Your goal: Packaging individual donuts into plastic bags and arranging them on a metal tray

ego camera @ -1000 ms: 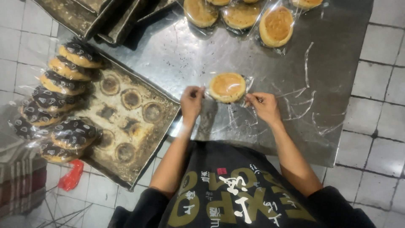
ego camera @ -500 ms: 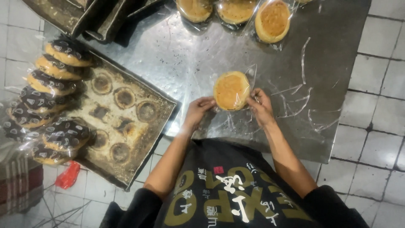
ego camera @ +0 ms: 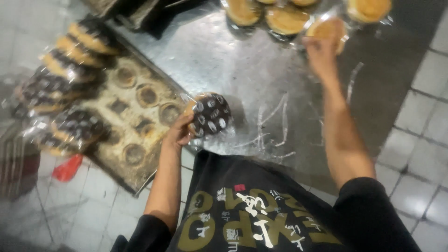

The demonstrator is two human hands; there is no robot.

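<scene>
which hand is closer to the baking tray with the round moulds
Left. The left hand hangs right at the near edge of the baking tray, holding a dark-topped wrapped bun. The right hand is far across the metal table, at a wrapped golden bun.

left hand (ego camera: 179, 133) grips a dark-topped bun (ego camera: 211, 114); right hand (ego camera: 322, 53) holds a wrapped bun (ego camera: 329, 29).
</scene>
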